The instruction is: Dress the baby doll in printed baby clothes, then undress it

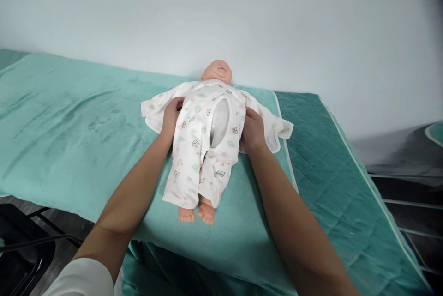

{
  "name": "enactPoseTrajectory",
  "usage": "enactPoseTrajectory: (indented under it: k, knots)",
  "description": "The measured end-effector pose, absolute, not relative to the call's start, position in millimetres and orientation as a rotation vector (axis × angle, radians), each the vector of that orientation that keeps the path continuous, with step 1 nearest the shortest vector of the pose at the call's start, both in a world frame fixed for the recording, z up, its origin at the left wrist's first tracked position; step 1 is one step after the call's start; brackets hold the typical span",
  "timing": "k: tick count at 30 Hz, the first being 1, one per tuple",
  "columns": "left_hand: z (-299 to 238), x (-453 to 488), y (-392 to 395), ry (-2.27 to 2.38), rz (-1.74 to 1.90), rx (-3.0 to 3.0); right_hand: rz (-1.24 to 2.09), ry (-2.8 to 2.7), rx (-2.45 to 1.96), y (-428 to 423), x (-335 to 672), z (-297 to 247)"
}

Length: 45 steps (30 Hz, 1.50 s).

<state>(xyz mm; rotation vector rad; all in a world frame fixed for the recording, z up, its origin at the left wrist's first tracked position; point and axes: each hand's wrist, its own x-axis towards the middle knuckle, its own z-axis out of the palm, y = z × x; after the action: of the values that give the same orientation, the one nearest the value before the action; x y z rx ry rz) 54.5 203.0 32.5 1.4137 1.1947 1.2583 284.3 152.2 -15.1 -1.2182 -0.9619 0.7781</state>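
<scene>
A baby doll [217, 70] lies on its back, head toward the wall and bare feet [206, 211] toward me. It wears a white top with its sleeves [277, 127] spread out to both sides. White printed open-crotch pants [188, 148] cover its legs and reach high up the trunk, and a pale surface shows through the oval opening. At the left side of the waist, my left hand [172, 117] is closed on the pants' edge. My right hand [253, 129] grips the opposite side, its fingertips partly hidden behind the cloth.
Under the doll is a smooth light-green cover [86, 134], with a darker quilted cover [321, 162] to its right. A pale wall [221, 14] stands behind. At lower left is a black chair [24, 245]; metal bars [411, 204] show at right.
</scene>
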Motion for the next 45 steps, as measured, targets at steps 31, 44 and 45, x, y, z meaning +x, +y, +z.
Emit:
enactPoseTrajectory:
  k: [31, 44, 45]
  knots:
    - [42.0, 65.8, 282.7, 0.968, 1.088, 1.785, 0.754, -1.610, -1.269, 205.3, 311.0, 41.7]
    - [49.1, 75.1, 300.4, 1.033, 0.977, 1.658, 0.491, -1.431, -1.489, 232.9, 304.2, 32.4]
    - [46.6, 77.2, 302.2, 1.072, 1.009, 1.651, 0.472, -1.420, -1.507, 235.4, 303.6, 31.1]
